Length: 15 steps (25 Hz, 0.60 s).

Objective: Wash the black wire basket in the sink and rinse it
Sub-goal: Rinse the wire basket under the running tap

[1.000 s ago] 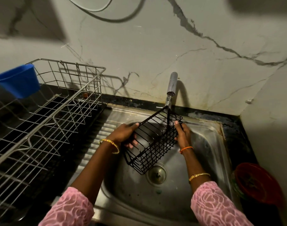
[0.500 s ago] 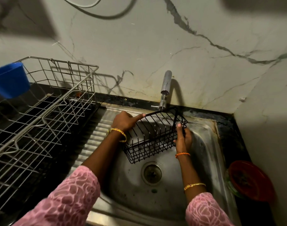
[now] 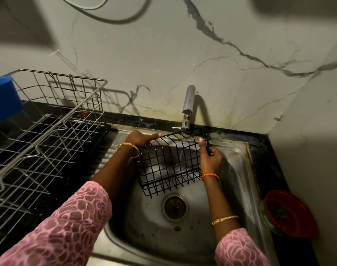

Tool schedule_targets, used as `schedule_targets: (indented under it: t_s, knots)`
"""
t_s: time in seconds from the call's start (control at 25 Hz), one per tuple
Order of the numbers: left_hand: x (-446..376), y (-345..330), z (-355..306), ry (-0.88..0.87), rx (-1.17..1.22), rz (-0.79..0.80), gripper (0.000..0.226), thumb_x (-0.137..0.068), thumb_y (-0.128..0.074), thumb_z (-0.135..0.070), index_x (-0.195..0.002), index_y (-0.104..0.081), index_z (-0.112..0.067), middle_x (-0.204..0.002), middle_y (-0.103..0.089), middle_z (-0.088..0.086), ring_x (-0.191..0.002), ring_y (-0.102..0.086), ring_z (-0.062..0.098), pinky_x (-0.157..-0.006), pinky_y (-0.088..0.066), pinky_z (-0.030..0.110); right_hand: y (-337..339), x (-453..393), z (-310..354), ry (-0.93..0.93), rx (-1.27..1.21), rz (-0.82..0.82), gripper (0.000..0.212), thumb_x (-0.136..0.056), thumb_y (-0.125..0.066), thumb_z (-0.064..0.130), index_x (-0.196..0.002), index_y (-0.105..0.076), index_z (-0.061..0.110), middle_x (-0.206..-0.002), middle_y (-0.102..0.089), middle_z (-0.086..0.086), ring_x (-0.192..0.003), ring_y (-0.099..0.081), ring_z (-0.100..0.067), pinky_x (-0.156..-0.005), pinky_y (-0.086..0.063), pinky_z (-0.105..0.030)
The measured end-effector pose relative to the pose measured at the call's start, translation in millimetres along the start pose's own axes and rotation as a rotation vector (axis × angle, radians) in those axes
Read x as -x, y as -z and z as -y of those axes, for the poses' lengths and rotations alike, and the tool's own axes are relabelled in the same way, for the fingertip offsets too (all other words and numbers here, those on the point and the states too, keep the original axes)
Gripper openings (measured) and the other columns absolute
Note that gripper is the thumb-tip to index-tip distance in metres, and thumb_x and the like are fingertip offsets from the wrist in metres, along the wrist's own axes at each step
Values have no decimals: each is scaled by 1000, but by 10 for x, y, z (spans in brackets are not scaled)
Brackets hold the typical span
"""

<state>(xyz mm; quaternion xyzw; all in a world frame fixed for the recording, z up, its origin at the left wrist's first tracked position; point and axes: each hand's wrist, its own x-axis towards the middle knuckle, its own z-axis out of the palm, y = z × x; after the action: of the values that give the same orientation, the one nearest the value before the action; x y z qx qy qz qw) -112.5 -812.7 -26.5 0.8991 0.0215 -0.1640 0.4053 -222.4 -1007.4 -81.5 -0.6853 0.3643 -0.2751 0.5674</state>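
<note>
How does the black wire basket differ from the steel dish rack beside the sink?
The black wire basket is dark-coated; the steel dish rack is bare silver. The basket is smaller and held tilted over the sink under the tap by the left hand and right hand; the rack rests on the counter. Both are open wire grids.

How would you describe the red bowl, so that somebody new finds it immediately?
Start at the steel sink. Go along its right rim toward the person, onto the dark counter. The red bowl sits there beside the wall, the only red thing and the only round dish.
</note>
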Motion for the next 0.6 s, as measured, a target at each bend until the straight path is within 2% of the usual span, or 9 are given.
schedule_targets:
  t_s: [0.2, 0.36, 0.48, 0.6]
  knots:
    - [21, 4, 13, 23, 26, 52, 53, -73, -70, -57, -59, -60, -7, -34, -51, -6, -47, -46, 12, -48, -36, 24, 24, 56, 20, 3, 52, 18, 49, -74, -58, 65, -54, -46, 23, -53, -47, 9, -59, -45, -15, -59, -36, -27]
    - [52, -8, 26, 5, 56, 60, 49, -76, -71, -51, -58, -56, -9, -27, -46, -8, -31, -46, 4, -43, -36, 19, 35, 87, 27, 5, 41, 4, 49, -73, -59, 66, -54, -46, 23, -53, -48, 8, -58, -45, -15, -60, -37, -27]
    - [60, -5, 45, -16, 50, 43, 54, -73, -70, -57, -56, -58, -7, -31, -50, -6, -46, -49, 13, -50, -37, 24, 39, 115, 44, 19, 25, -12, 47, -74, -60, 63, -56, -48, 21, -55, -49, 6, -59, -46, -14, -58, -36, -26]
    - [63, -21, 53, -60, 34, 4, 64, -68, -69, -66, -54, -60, -4, -45, -52, 4, -49, -48, 16, -56, -38, 27, 56, 169, 64, 72, -21, -66, 42, -76, -62, 59, -61, -52, 20, -60, -53, 3, -60, -48, -14, -59, -41, -28]
